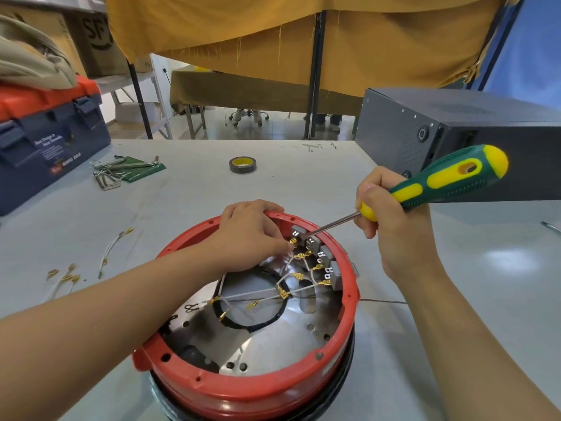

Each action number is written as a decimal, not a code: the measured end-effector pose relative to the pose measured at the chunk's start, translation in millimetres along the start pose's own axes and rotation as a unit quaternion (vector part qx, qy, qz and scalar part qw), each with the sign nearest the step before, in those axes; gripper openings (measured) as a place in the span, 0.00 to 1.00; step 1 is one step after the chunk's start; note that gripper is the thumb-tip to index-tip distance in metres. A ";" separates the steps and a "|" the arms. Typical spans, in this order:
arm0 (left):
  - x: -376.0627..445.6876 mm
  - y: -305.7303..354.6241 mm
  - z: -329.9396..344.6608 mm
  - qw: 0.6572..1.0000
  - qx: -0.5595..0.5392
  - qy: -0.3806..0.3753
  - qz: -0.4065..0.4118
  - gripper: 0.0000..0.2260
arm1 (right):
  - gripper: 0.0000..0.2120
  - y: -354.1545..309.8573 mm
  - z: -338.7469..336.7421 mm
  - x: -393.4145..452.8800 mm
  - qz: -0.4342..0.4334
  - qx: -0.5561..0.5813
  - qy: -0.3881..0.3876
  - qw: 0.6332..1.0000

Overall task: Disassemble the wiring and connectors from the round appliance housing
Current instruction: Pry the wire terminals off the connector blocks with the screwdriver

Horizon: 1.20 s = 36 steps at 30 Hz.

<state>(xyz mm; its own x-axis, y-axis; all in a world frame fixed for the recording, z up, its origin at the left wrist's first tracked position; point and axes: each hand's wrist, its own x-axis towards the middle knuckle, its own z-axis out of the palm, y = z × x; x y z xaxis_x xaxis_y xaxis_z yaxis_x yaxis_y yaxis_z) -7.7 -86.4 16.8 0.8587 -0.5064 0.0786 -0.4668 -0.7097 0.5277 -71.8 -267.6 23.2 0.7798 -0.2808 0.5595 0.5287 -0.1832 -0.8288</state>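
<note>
Head view, looking down: round red housing near the front edge of the grey surface, open side up, shiny metal plate inside. Several thin white wires with brass connectors lying loose across the plate, already pulled off. Row of grey terminal blocks along the far right wall, a few connectors apparently seated there yet. Left hand reaching over the far rim, fingertips pinching a connector at the top block. Right hand wrapped tight around the green and yellow screwdriver, tip pushed in at that same block, seemingly to pry the connector free.

Judged progress: past the middle, perhaps. Removed wires and loose brass terminals lying on the surface to the left. Left to do: the last seated connectors, then lifting the whole bundle out.

Further out: tape roll, hex keys, blue toolbox, dark metal case.
</note>
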 end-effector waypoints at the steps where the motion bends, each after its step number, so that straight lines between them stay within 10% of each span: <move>1: 0.3 0.0 -0.1 1.000 0.001 -0.001 -0.001 0.07 | 0.13 1.5 -0.4 1.0 0.009 0.009 0.005 1.000; 14: -1.8 -0.3 -3.6 1.000 -0.003 -0.008 0.006 0.12 | 0.11 6.3 15.6 -7.2 0.033 -0.012 -0.027 0.999; 25: -3.8 -2.5 -10.4 0.983 -0.184 -0.013 -0.019 0.12 | 0.13 -0.7 3.9 -1.4 0.034 0.123 0.097 0.987; 36: -8.0 -3.0 -33.4 0.855 -0.505 0.105 -0.060 0.05 | 0.09 3.1 12.5 -6.4 -0.002 0.022 0.109 0.994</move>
<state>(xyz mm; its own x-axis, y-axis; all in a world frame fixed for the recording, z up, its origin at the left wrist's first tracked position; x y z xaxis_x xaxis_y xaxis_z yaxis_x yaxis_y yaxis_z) -6.1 -63.9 42.8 0.9561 -0.2852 0.0670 -0.0437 0.0873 0.9952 -71.0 -254.6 17.1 0.6888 -0.4785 0.5446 0.5494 -0.1456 -0.8228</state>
